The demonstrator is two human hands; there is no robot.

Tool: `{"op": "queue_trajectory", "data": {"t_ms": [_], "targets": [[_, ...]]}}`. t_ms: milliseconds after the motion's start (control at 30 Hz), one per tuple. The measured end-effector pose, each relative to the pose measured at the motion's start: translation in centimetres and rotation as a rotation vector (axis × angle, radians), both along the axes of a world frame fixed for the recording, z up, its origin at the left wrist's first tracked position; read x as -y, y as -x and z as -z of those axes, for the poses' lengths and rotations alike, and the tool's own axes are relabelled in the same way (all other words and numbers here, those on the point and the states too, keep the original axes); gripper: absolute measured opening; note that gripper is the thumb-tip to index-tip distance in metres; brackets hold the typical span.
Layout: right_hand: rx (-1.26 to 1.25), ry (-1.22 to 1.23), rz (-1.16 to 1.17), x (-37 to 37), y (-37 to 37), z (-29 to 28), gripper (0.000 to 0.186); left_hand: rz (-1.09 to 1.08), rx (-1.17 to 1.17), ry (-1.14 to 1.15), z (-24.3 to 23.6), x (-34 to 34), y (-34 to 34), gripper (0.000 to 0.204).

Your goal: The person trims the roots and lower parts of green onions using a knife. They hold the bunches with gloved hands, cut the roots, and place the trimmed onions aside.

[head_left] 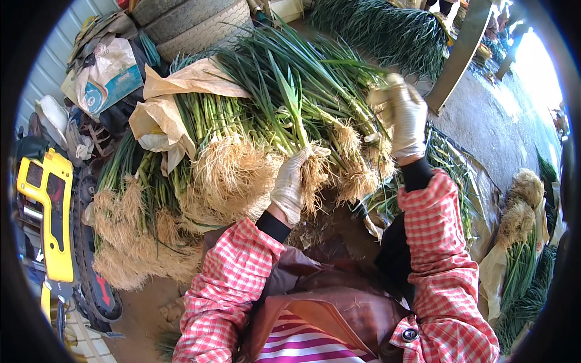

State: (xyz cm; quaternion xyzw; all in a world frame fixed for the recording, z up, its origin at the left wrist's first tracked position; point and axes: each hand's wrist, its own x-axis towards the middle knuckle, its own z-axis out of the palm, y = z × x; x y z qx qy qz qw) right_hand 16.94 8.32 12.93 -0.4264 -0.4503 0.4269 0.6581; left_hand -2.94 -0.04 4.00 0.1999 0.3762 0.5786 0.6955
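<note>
You are gripping a rooted scallion (298, 128) in your gloved left hand (289, 186) in front of a heap of scallions.
Your left hand is pinching its pale lower stem near the roots, and the green leaves are pointing up and away from you; your right hand (404, 118), also gloved, is hovering over the heap's right side, blurred, so you cannot tell whether its fingers are spread or pinching anything. The scallion heap (233, 160) is lying just beyond your hands, roots facing you, with brown paper (162, 124) lying over part of its left side. Stacked tires (203, 30) are standing behind it, a yellow machine part (51, 206) is standing at far left, and another rooted bundle (519, 233) is lying well apart at far right.
</note>
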Motion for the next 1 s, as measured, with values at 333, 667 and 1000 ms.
{"op": "queue_trajectory", "data": {"t_ms": [333, 667, 1000], "targets": [[-0.710, 0.227, -0.632, -7.9, -17.0, 11.5, 0.034, 0.162, -0.023, -0.173, -2.5, 0.1, -1.4, 0.035], [0.575, -0.801, -0.796, 0.4, 3.8, 8.2, 0.044, 0.283, 0.031, -0.118, -2.4, 3.2, -0.5, 0.043], [0.089, 0.468, -0.913, 0.6, 6.2, 9.6, 0.023, -0.013, 0.101, 0.019, 1.0, 5.3, -4.0, 0.038]]}}
